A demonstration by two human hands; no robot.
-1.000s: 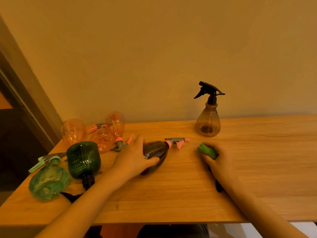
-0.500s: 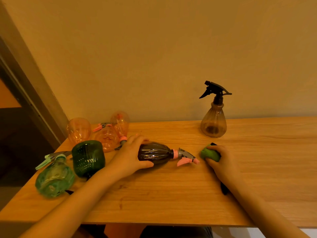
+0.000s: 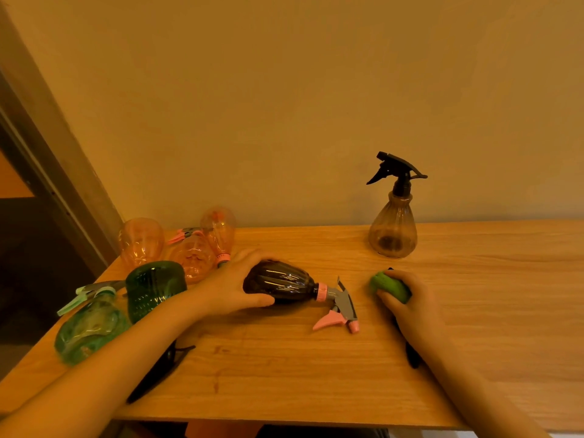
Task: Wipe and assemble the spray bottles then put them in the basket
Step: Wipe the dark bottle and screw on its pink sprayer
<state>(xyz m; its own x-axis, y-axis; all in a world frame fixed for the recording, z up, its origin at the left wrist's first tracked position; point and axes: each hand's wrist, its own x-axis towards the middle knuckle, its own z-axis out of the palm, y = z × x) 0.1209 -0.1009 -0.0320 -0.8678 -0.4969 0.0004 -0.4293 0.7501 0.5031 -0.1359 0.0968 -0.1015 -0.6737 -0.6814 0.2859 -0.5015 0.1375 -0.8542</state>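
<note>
- Your left hand [image 3: 232, 287] grasps the wide end of the dark spray bottle [image 3: 279, 286], which lies on its side on the wooden table [image 3: 474, 343].
- The bottle's pink-and-grey trigger head [image 3: 339, 308] points toward your right hand [image 3: 407, 306].
- Your right hand is curled round a green cloth [image 3: 390, 286], resting on the table.
- Beyond your right hand, an assembled brown spray bottle [image 3: 392, 230] stands upright.
- Left of your left hand lie green bottles [image 3: 151, 290] and orange bottles [image 3: 189, 248].

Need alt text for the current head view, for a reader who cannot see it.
A person's left hand grips a dark spray bottle lying on a wooden table, while the right hand holds a green cloth. A brown spray bottle stands upright near the wall; orange and green bottles cluster at left.
</note>
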